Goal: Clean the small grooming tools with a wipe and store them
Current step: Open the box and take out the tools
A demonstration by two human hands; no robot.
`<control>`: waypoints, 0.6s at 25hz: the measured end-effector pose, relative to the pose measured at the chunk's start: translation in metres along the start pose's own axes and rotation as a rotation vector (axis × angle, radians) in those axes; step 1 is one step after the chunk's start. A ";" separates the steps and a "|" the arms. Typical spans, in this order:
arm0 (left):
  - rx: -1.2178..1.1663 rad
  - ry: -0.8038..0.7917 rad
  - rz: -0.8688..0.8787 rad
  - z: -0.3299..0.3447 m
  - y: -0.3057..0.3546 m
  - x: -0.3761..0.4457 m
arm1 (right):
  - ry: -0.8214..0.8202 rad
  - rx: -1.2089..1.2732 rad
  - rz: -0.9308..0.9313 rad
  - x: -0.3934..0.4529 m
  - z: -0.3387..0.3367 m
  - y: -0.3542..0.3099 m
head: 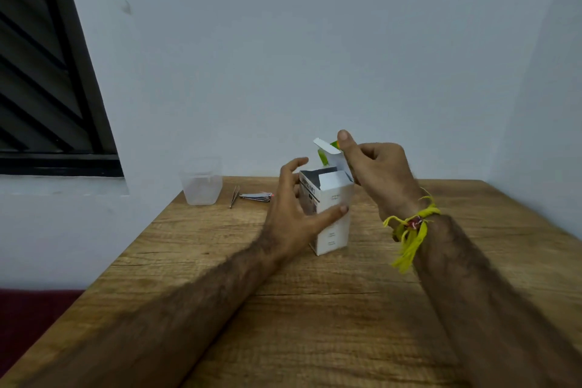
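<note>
While my left hand [294, 214] steadies the white carton [330, 214] at centre frame, thumb laid across its near face and fingers reaching round the far side, the carton stands upright on the wooden worktop [220, 293]. Its top is open: one side flap [333, 181] stands up at the near edge, and the interior shows dark. My right hand [374, 167] pinches the raised lid flap [329, 151] between thumb and fingers, just above the carton mouth; the thumb tip points upward. A sliver of green shows at that flap, but I cannot tell whether it is printing or contents.

A yellow thread band [412, 227] with a small red bead is tied round my right wrist, loose ends hanging down.

Left of the carton, nearer the wall, three items lie on the worktop. The tweezers [234, 196] lie with the tips toward the lower left. Just beside them on the right, the nail clipper [255, 196] lies flat, roughly parallel to the back edge. Neither is touched by a hand. Further left, near the worktop corner, a clear plastic container [202, 183] stands upright, without a lid.

A dark louvred window [47, 72] fills the upper left of the frame. A dark red surface [28, 318] shows at lower left, beside the worktop.
</note>
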State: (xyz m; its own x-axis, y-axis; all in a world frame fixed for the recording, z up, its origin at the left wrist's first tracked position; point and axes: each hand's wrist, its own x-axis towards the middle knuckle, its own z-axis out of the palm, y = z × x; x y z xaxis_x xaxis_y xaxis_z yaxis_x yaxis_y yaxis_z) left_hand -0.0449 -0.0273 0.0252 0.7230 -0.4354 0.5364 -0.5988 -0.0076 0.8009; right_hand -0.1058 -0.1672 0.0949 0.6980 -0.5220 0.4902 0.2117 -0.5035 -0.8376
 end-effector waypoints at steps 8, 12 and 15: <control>0.141 0.159 0.244 -0.025 0.007 0.006 | -0.053 0.112 -0.036 -0.017 0.010 -0.020; 0.186 0.215 0.321 -0.028 0.001 0.006 | -0.036 0.100 -0.114 -0.026 0.016 -0.025; 0.200 0.274 0.397 -0.030 0.002 0.006 | -0.036 0.089 -0.204 -0.030 0.018 -0.024</control>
State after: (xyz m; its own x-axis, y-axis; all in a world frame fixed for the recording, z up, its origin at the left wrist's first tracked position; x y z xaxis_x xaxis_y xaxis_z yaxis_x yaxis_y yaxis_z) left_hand -0.0312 -0.0033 0.0381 0.4748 -0.1885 0.8597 -0.8797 -0.0736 0.4697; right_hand -0.1195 -0.1268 0.0963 0.6585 -0.3899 0.6437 0.4090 -0.5326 -0.7410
